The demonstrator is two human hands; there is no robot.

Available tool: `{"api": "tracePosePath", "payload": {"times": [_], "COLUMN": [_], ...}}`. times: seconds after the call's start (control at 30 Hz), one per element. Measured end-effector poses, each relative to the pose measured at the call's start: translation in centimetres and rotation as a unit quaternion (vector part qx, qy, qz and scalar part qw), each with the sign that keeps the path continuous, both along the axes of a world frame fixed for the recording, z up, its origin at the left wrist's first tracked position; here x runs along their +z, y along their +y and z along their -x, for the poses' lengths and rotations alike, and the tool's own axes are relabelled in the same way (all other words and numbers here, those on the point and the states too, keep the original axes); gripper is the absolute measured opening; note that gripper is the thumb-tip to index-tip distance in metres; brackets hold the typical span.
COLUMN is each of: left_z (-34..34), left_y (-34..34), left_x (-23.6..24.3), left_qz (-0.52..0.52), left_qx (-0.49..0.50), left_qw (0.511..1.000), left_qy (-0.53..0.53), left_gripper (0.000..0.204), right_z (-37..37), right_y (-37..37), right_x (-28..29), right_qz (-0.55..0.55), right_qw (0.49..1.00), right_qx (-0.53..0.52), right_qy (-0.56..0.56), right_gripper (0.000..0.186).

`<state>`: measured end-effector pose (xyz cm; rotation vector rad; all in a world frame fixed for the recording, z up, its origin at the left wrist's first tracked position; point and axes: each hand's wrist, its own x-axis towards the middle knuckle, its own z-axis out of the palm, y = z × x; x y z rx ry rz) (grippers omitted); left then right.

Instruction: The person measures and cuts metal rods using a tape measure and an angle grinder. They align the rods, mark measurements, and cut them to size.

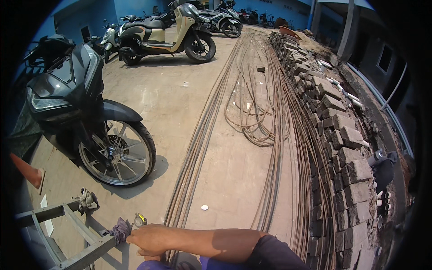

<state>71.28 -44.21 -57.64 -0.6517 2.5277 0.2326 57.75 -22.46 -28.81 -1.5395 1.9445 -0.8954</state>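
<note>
My right hand (147, 240) reaches across the lower edge from the right, its fingers curled and closed. What they hold, if anything, is hidden under the hand. Right at the hand's far side shows a small yellow and grey thing (140, 220), like a tape measure; whether the hand grips it I cannot tell. A greyish purple cloth (119, 231) is wrapped on the end of a grey metal ladder-like frame (85, 256), close to my knuckles. Long thin steel bars (190, 171) run away from beneath my forearm. My left hand is not in view.
More rusty bars, some looped (261, 135), lie along a stacked row of paving blocks (353, 168) on the right. A dark motorbike (85, 108) stands at the left near an orange cone (28, 172). A cream scooter (168, 38) is parked farther back.
</note>
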Motion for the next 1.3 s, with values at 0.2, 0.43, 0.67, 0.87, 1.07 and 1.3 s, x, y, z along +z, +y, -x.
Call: {"api": "tracePosePath", "payload": {"times": [0.2,0.43,0.67,0.87,1.07,1.3], "left_z": [-1.9,-3.9,-8.1,-11.5,-15.0,-13.8], "left_y": [-0.9,-1.4,-2.0,-2.5,-3.3,-4.4], "left_x": [-0.6,-0.7,-1.0,-1.0,-1.9,-1.4], "left_qz": [0.007,0.006,-0.005,-0.015,-0.019,-0.051], "left_qx": [0.018,0.043,0.066,0.081,0.086,0.048], "left_qw": [1.000,0.998,0.997,0.996,0.996,0.997], "left_qy": [-0.022,-0.035,-0.034,-0.020,0.002,-0.041], "left_gripper": [0.050,0.050,0.051,0.051,0.051,0.052], "right_z": [-0.7,-0.1,-0.6,-1.4,-0.3,1.1], "right_y": [0.2,-0.2,-1.5,-3.5,-1.4,-0.6], "right_x": [0.5,0.0,0.4,-0.8,-0.8,-0.5], "right_qz": [-0.135,-0.082,-0.091,-0.106,-0.095,-0.124], "right_qw": [0.982,0.987,0.969,0.957,0.957,0.972], "right_qx": [0.127,0.138,0.227,0.270,0.263,0.197], "right_qy": [-0.036,-0.030,-0.012,0.002,-0.072,-0.034], "right_gripper": [0.043,0.043,0.043,0.037,0.043,0.051]}}
